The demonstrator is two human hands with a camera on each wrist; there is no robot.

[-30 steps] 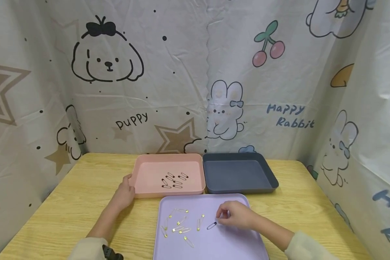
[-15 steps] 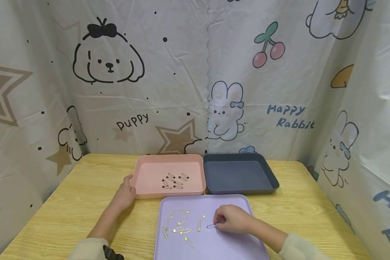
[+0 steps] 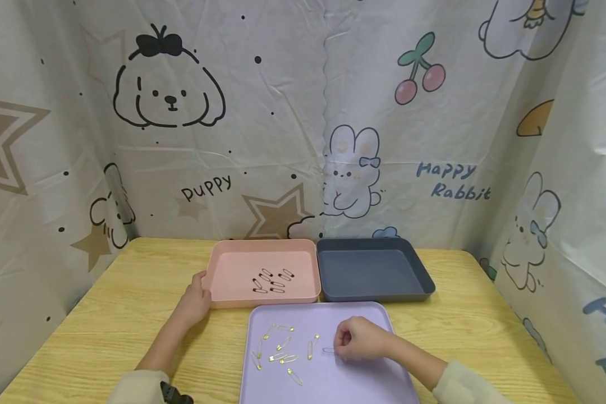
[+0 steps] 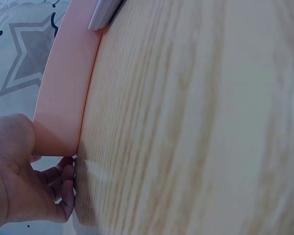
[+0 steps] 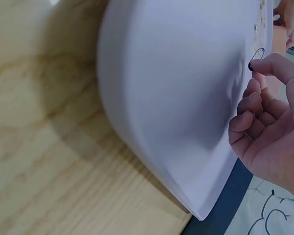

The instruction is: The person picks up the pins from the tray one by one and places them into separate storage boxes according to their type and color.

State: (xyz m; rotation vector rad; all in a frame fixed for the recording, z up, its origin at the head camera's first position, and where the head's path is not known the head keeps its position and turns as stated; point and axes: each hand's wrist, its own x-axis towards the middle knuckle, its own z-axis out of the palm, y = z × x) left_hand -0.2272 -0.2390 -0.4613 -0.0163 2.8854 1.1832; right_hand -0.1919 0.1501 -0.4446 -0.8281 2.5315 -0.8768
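My right hand [image 3: 362, 338] pinches a black safety pin [image 5: 251, 65] by its capped end, between thumb and forefinger. In the right wrist view its wire loop points away from the fingertips, and the other fingers curl loosely. The hand is low over the purple tray [image 3: 356, 387], right of several gold safety pins [image 3: 281, 358] scattered there. My left hand [image 3: 194, 301] holds the near left corner of the pink tray [image 3: 227, 266], thumb against the wall and fingers bent around the side. Several black safety pins [image 3: 276, 284] lie inside that pink tray.
A dark blue tray [image 3: 373, 269] stands right beside the pink one, both behind the purple tray. They sit on a wood-grain table [image 3: 106, 331]. A printed curtain [image 3: 262, 140] closes off the back and both sides.
My right hand has come slightly down and onto the black safety pin lying on the purple tray, and now pinches it. The left hand keeps its place on the pink tray.
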